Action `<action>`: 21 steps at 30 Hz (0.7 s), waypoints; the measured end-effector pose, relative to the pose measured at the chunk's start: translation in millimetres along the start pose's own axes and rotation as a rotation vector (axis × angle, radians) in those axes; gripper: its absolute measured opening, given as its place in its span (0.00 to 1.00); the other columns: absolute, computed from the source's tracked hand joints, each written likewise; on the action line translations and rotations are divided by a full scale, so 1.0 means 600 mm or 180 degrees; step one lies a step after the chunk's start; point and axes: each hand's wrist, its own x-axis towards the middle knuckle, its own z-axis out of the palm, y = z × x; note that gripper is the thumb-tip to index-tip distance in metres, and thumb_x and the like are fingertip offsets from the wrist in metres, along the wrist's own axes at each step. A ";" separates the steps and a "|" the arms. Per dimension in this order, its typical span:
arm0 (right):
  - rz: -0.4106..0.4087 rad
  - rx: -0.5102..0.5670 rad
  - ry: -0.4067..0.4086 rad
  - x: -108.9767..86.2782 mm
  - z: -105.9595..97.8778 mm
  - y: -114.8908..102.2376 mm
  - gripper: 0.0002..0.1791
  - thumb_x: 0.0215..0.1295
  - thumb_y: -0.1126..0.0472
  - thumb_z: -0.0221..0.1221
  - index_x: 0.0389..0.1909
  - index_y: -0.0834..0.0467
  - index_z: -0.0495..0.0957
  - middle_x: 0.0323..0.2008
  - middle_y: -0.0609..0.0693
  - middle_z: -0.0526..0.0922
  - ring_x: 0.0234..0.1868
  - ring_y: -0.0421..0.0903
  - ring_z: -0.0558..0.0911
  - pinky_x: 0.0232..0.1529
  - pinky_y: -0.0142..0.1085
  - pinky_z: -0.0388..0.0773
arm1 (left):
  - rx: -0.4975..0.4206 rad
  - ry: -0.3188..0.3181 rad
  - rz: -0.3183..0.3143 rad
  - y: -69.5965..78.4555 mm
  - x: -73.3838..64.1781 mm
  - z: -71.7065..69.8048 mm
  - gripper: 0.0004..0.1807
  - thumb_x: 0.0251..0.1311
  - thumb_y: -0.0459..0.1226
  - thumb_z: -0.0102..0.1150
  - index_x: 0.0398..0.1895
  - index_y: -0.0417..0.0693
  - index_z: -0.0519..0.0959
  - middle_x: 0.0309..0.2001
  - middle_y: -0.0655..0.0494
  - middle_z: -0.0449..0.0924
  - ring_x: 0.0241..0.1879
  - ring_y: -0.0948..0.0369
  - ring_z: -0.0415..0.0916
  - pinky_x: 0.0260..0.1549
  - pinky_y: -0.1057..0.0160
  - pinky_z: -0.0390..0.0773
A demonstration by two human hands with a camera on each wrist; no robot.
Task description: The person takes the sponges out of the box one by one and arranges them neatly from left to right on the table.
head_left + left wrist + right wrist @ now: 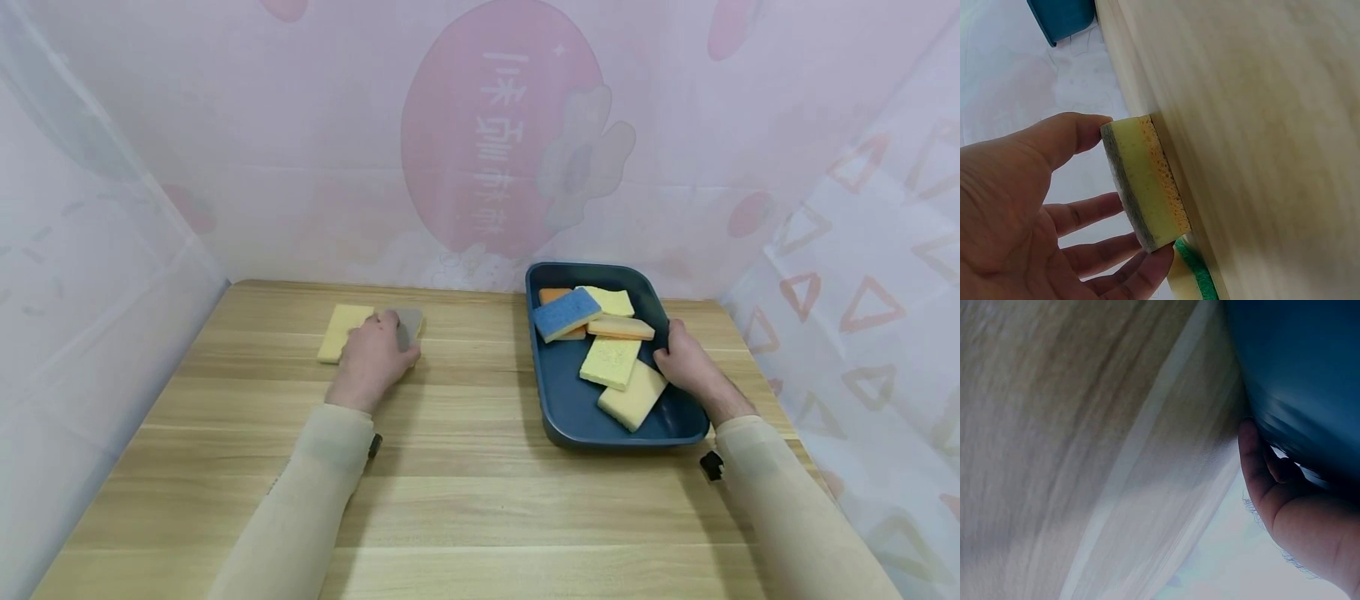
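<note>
My left hand [371,354] pinches a layered sponge [1142,184] between thumb and fingers at the table's left side. This sponge has a grey scouring face, a yellow middle and an orange porous bottom. Just left of it lies a yellow sponge [339,335], whose green layer shows in the left wrist view. On the right, my right hand [693,368] grips the side rim of a dark blue tub [558,408], thumb over the edge and fingers against the outer wall.
In the tub lie several sponges: a blue-faced one [567,314] on an orange one, and pale yellow ones, including a porous one [611,360]. The wooden table [457,508] backs onto a printed pink-and-white curtain [322,167], with more curtain on both sides.
</note>
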 end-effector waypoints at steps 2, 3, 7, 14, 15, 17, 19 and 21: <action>-0.0009 -0.0024 0.0009 0.000 0.000 0.001 0.38 0.87 0.69 0.45 0.86 0.84 0.44 0.79 0.90 0.66 0.74 0.78 0.76 0.77 0.72 0.77 | 0.0016 0.0013 0.0020 0.001 -0.001 -0.002 0.36 0.80 0.47 0.71 0.77 0.29 0.75 0.67 0.23 0.84 0.58 0.29 0.90 0.57 0.31 0.94; -0.0006 -0.0033 0.0012 0.000 0.000 0.000 0.38 0.87 0.69 0.45 0.86 0.84 0.44 0.79 0.90 0.66 0.75 0.79 0.76 0.78 0.73 0.76 | 0.0017 0.0020 0.0019 0.001 -0.001 -0.003 0.37 0.80 0.47 0.71 0.77 0.29 0.74 0.67 0.23 0.84 0.58 0.29 0.90 0.57 0.31 0.95; 0.0022 -0.0016 -0.0001 -0.001 -0.001 -0.003 0.38 0.88 0.69 0.45 0.86 0.84 0.44 0.78 0.90 0.66 0.75 0.78 0.77 0.78 0.73 0.77 | 0.0034 0.0036 0.0027 0.000 0.000 -0.003 0.37 0.81 0.47 0.70 0.78 0.28 0.74 0.67 0.23 0.84 0.58 0.29 0.90 0.56 0.31 0.95; -0.0048 -0.0069 0.0091 0.042 0.015 0.057 0.40 0.84 0.65 0.48 0.87 0.81 0.47 0.77 0.88 0.71 0.71 0.76 0.80 0.71 0.67 0.82 | 0.0073 0.0098 0.0043 0.002 -0.001 -0.002 0.36 0.81 0.47 0.71 0.76 0.26 0.75 0.65 0.22 0.84 0.57 0.29 0.90 0.55 0.31 0.95; -0.0074 -0.0112 0.0115 0.051 0.019 0.070 0.40 0.85 0.63 0.48 0.87 0.80 0.47 0.76 0.88 0.71 0.70 0.76 0.80 0.69 0.66 0.82 | 0.0077 0.0100 0.0035 0.003 -0.002 -0.003 0.36 0.81 0.48 0.71 0.75 0.26 0.75 0.65 0.22 0.84 0.57 0.29 0.90 0.56 0.31 0.95; -0.0097 -0.0187 0.0161 0.063 0.024 0.087 0.40 0.84 0.63 0.49 0.87 0.79 0.49 0.75 0.87 0.73 0.69 0.75 0.82 0.66 0.64 0.83 | 0.0104 0.0104 0.0032 0.005 -0.004 -0.004 0.35 0.82 0.48 0.71 0.74 0.26 0.76 0.65 0.22 0.84 0.57 0.28 0.89 0.55 0.31 0.95; -0.0088 -0.0146 0.0119 0.058 0.021 0.078 0.41 0.84 0.64 0.48 0.88 0.80 0.47 0.77 0.88 0.70 0.71 0.77 0.80 0.69 0.67 0.82 | 0.0115 0.0116 0.0020 0.008 -0.007 -0.006 0.35 0.82 0.48 0.71 0.73 0.25 0.77 0.64 0.22 0.84 0.57 0.28 0.88 0.54 0.30 0.95; -0.0047 -0.0067 0.0065 0.047 0.016 0.061 0.41 0.84 0.65 0.48 0.88 0.80 0.45 0.78 0.89 0.68 0.73 0.79 0.78 0.73 0.70 0.80 | 0.0150 0.0149 0.0028 0.013 -0.009 -0.008 0.35 0.83 0.48 0.71 0.73 0.25 0.78 0.64 0.22 0.84 0.57 0.28 0.88 0.53 0.29 0.94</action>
